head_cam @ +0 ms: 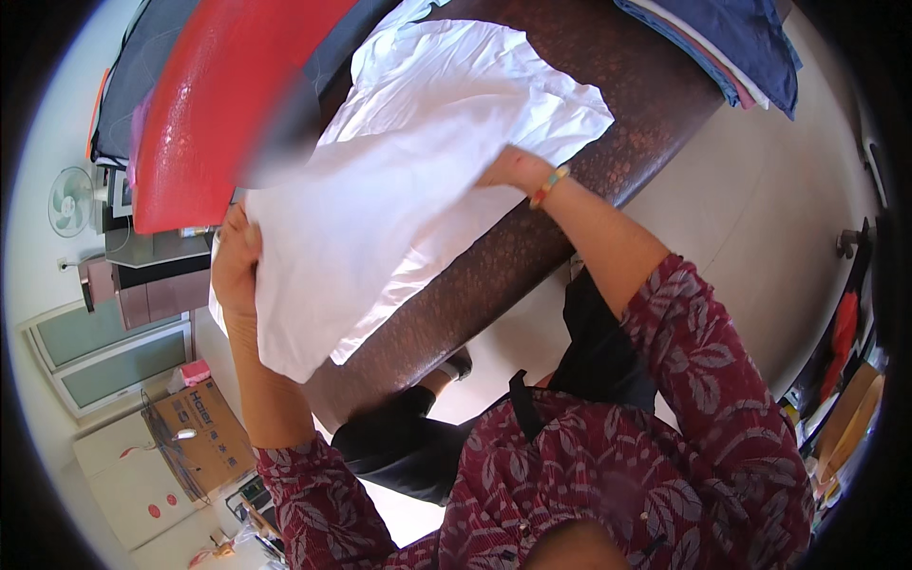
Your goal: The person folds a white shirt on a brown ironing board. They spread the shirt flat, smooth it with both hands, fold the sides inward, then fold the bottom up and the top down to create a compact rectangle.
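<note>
A large white cloth [356, 214], possibly a garment, is spread and rumpled over a dark brown, glossy padded bench [470, 306]. My left hand [239, 263] grips its left edge, fingers curled into the fabric. At the cloth's right side, my right hand [520, 171] has hold of the fabric; its fingertips are partly hidden and slightly blurred. Between my hands the upper layer is lifted and blurred, lying over a more crumpled part. The near corner of the cloth hangs beside my left forearm.
A glossy red surface [221, 100] stands at the upper left, with a blurred dark patch beside it. Folded clothes [741, 50] lie at the bench's far right end. A fan [71, 202], a Haier cardboard box [203, 434] and a white cabinet [128, 477] are farther left.
</note>
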Motion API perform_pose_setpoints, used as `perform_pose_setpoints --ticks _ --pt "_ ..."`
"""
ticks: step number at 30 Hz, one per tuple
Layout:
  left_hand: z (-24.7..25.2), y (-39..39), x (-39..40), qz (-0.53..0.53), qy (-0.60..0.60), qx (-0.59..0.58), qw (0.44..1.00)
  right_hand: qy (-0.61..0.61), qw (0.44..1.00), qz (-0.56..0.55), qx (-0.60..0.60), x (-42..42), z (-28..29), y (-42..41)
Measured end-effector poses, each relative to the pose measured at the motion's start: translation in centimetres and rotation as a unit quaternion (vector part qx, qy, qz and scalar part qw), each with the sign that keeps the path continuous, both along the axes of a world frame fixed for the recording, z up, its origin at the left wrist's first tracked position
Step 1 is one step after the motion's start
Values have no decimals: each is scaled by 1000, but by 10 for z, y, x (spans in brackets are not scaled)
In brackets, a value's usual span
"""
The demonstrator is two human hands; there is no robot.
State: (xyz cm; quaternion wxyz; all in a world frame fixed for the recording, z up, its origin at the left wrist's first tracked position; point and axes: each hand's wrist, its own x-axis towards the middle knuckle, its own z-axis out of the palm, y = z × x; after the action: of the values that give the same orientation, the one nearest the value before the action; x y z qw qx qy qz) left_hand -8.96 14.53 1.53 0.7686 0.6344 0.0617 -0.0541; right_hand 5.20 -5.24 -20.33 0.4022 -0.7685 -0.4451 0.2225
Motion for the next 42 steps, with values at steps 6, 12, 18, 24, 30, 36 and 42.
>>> perform_pose_setpoints --ticks 6,12,18,24,30,36,42 --pt "-18 10 -48 -20 191 85 978 277 942 -105 157 10 -53 -11" --pt "-75 64 -76 21 274 161 948 589 746 -189 247 -11 13 -23" --pt "-140 128 -100 -13 310 290 905 724 567 -224 323 -19 3 -32" --pt "-159 144 -124 49 314 312 895 708 628 -116 300 -23 -1 -59" --pt "-174 119 -147 275 214 117 930 711 624 -54 319 -28 2 -67" --pt "-163 102 -135 395 110 208 888 682 577 -317 317 -29 9 -51" --pt "-162 120 -117 384 77 491 778 663 619 -336 256 -35 3 -50"
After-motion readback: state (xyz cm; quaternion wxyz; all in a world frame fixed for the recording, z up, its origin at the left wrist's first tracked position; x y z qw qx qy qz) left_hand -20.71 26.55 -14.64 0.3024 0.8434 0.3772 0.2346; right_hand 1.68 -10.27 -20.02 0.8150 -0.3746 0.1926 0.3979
